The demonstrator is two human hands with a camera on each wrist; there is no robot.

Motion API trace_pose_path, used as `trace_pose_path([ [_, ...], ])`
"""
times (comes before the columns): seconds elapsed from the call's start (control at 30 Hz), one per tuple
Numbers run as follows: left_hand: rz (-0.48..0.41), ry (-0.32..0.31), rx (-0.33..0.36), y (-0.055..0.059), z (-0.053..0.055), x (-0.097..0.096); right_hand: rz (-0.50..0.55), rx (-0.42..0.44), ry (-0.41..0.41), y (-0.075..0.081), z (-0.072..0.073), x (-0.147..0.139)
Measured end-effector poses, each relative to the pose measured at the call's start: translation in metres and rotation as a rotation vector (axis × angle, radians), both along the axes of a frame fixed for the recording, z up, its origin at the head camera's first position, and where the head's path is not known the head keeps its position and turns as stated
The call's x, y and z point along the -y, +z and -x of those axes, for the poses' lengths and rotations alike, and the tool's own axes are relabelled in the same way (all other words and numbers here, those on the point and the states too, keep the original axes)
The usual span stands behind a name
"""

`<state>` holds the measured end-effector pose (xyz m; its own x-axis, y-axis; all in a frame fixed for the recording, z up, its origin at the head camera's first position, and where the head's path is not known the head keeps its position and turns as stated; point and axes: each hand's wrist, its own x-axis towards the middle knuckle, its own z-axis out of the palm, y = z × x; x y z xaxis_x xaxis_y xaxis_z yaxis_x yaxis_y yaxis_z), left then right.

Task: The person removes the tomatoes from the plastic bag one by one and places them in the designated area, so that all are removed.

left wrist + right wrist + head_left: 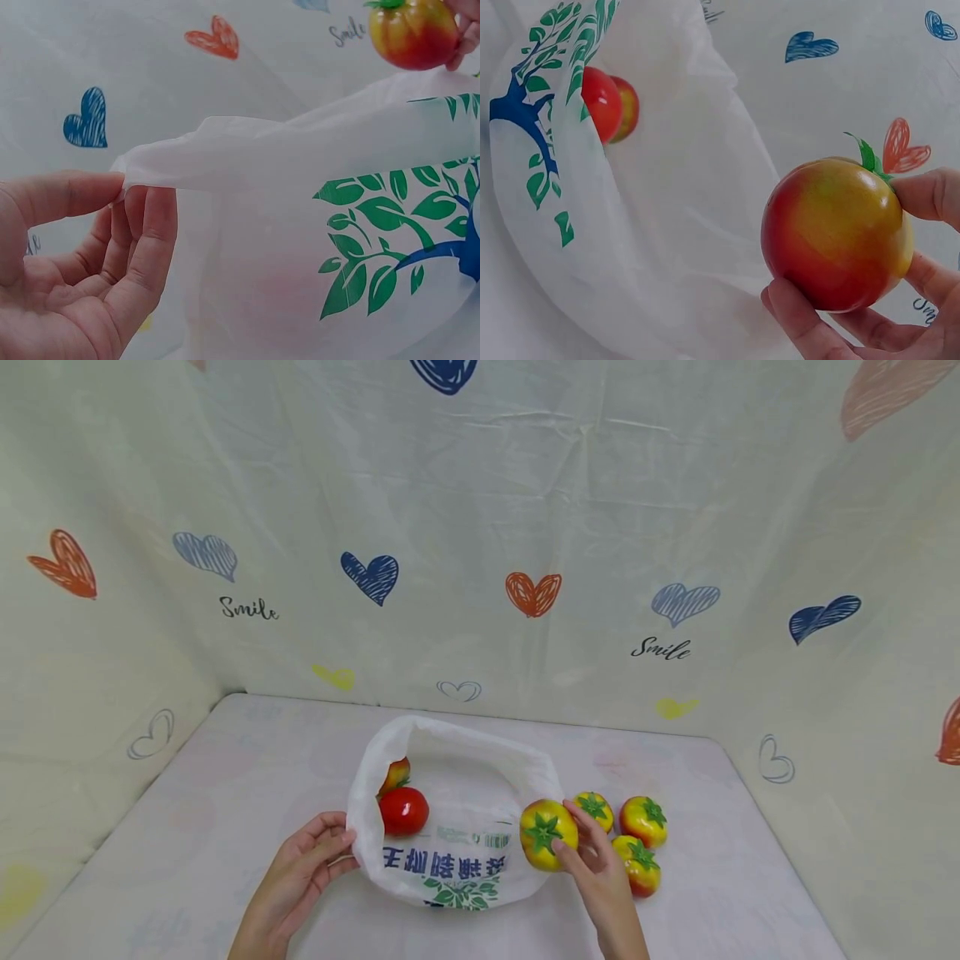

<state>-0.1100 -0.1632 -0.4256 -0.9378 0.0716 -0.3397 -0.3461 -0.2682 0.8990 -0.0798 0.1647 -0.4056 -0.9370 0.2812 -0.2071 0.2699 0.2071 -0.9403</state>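
Observation:
A white plastic bag [517, 893] with green leaf print stands with its mouth wide and its rim folded over. My left hand [303, 872] pinches the left rim between thumb and fingers, as the left wrist view also shows. In my right hand [600, 868] is a yellow-red tomato [548, 835] with a green leafy top, held over the bag's right rim. The right wrist view shows thumb and fingers round this tomato [836, 232]. Inside the bag, at the left, lie a red tomato [403, 812] and a partly hidden yellow-red one [396, 774].
Right of the bag, three more yellow-red tomatoes [643, 821] sit close together on the table, near my right hand. The table [247, 760] has a pale cloth. Behind it hangs a white curtain [465, 527] printed with hearts.

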Motion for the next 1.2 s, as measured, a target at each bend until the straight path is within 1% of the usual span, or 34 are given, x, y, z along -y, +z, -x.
trace_pose_path([
  [0.13, 0.0, -0.015, -0.032, -0.001, -0.001, 0.0, 0.017, 0.014, -0.011, -0.005, -0.003, -0.007],
  [0.23, -0.006, -0.028, -0.043, -0.001, -0.002, 0.0, 0.043, 0.03, -0.018, -0.009, -0.006, -0.012],
  [0.33, -0.016, -0.035, -0.034, 0.0, -0.002, 0.0, 0.065, 0.049, -0.029, -0.014, -0.009, -0.016],
  [0.43, -0.008, -0.03, -0.029, 0.0, -0.002, 0.0, 0.064, 0.055, -0.042, -0.022, -0.009, -0.021],
  [0.53, -0.002, -0.03, -0.029, 0.0, -0.002, 0.0, 0.058, 0.066, -0.069, -0.04, -0.006, -0.03],
  [0.57, 0.0, -0.031, -0.03, 0.0, -0.003, 0.0, 0.057, 0.072, -0.074, -0.047, -0.004, -0.035],
  [0.6, 0.001, -0.031, -0.032, -0.001, -0.003, 0.0, 0.061, 0.059, -0.072, -0.054, -0.003, -0.039],
  [0.67, 0.003, -0.033, -0.035, -0.001, -0.003, 0.0, 0.068, 0.074, -0.088, -0.068, 0.0, -0.048],
  [0.77, 0.005, -0.034, -0.035, -0.001, -0.003, 0.0, 0.082, 0.065, -0.093, -0.084, 0.004, -0.059],
  [0.87, 0.006, -0.036, -0.035, -0.001, -0.003, 0.0, 0.094, 0.095, -0.122, -0.095, 0.009, -0.065],
  [0.97, 0.002, -0.037, -0.038, -0.001, -0.003, -0.001, 0.109, 0.128, -0.142, -0.099, 0.011, -0.067],
  [1.07, 0.004, -0.033, -0.035, -0.001, -0.003, -0.001, 0.128, 0.145, -0.154, -0.098, 0.011, -0.068],
  [1.13, 0.004, -0.03, -0.029, 0.0, -0.003, -0.001, 0.128, 0.154, -0.156, -0.096, 0.011, -0.068],
  [1.2, 0.003, -0.029, -0.022, 0.0, -0.003, 0.0, 0.116, 0.169, -0.156, -0.089, 0.009, -0.065],
])
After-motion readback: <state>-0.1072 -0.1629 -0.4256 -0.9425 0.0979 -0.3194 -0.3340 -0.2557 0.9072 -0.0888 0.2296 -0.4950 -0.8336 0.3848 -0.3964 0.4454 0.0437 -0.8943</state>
